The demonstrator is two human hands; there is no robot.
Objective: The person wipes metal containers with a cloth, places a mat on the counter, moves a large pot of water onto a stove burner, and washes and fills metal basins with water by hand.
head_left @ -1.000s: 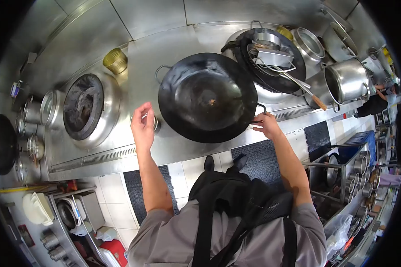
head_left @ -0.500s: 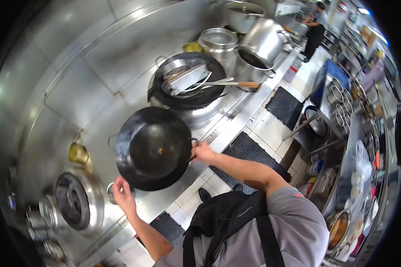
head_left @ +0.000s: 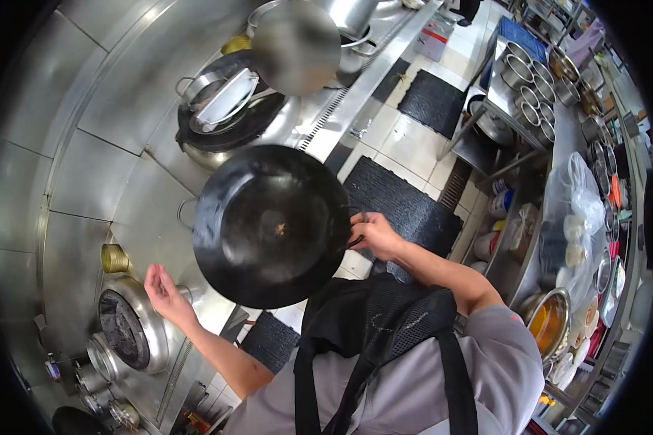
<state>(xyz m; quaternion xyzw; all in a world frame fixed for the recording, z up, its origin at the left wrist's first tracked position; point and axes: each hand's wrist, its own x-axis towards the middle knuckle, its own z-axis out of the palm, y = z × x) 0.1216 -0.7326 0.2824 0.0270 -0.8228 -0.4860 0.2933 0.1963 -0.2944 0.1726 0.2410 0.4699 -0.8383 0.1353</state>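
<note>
A large dark wok (head_left: 261,246) is held up over the steel counter's front edge, its inside facing me, with a small light-brown spot near the middle. My right hand (head_left: 376,235) is closed around the loop handle on the wok's right side. To the left of the wok, my left hand (head_left: 168,297) is apart from it, fingers extended and holding nothing. Just beyond the left hand is a round steel burner (head_left: 156,330) with a dark centre.
Behind the wok, another dark wok (head_left: 228,130) sits on a burner, holding a white-rimmed metal container (head_left: 225,98). A yellow tin (head_left: 114,258) stands by the wall. Black mats (head_left: 406,210) lie on the tiled floor. Steel pots (head_left: 517,71) fill the right-hand table. A blurred patch hides the upper middle.
My right hand has drawn the wok toward me and rightward, off the counter. My left hand has moved left, away from the wok's rim. The view has shifted too.
</note>
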